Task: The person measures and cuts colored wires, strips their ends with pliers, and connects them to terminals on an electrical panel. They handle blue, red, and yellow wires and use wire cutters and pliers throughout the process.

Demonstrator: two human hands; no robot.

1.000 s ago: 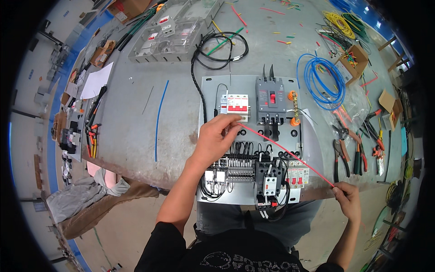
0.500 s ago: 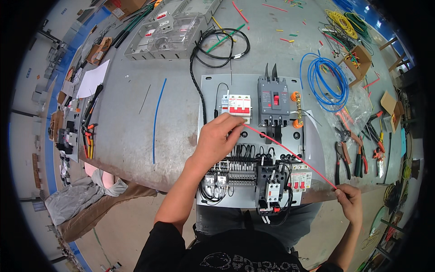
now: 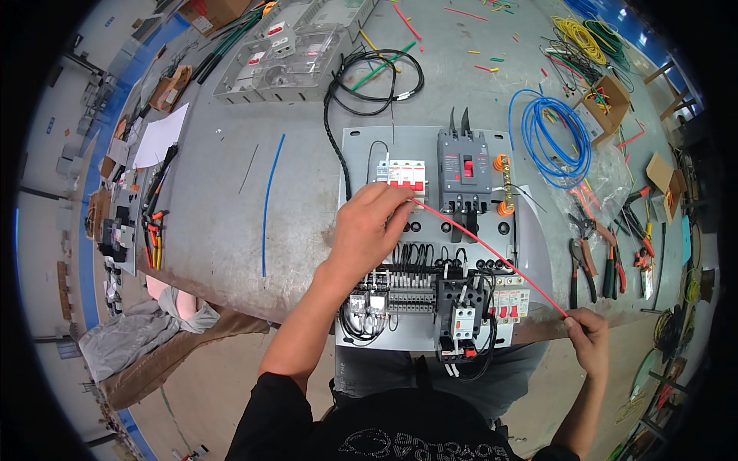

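Note:
A red wire [image 3: 492,250] runs taut and slanting between my two hands, above a grey mounting plate [image 3: 367,147] fitted with electrical parts. My left hand [image 3: 370,227] pinches its upper end beside a white circuit breaker with red levers [image 3: 406,175], covering the breaker's lower part. At the plate's lower right, beyond the table's front edge, my right hand [image 3: 587,338] grips the other end. Between them lie a large grey breaker [image 3: 464,165], a terminal block [image 3: 411,301] with black wires, a black contactor [image 3: 460,319] and small red-levered breakers [image 3: 509,309].
Right of the plate lie a blue wire coil [image 3: 530,138], pliers [image 3: 581,269] and an open cardboard box [image 3: 607,111]. A clear-covered grey enclosure [image 3: 284,69] and a black cable loop [image 3: 421,75] sit behind. A straight blue wire [image 3: 270,203] and more tools [image 3: 155,207] lie left.
My left hand has shifted slightly up toward the white breaker with its wire end. My right hand has moved a little left and up, and the wire stays stretched between them.

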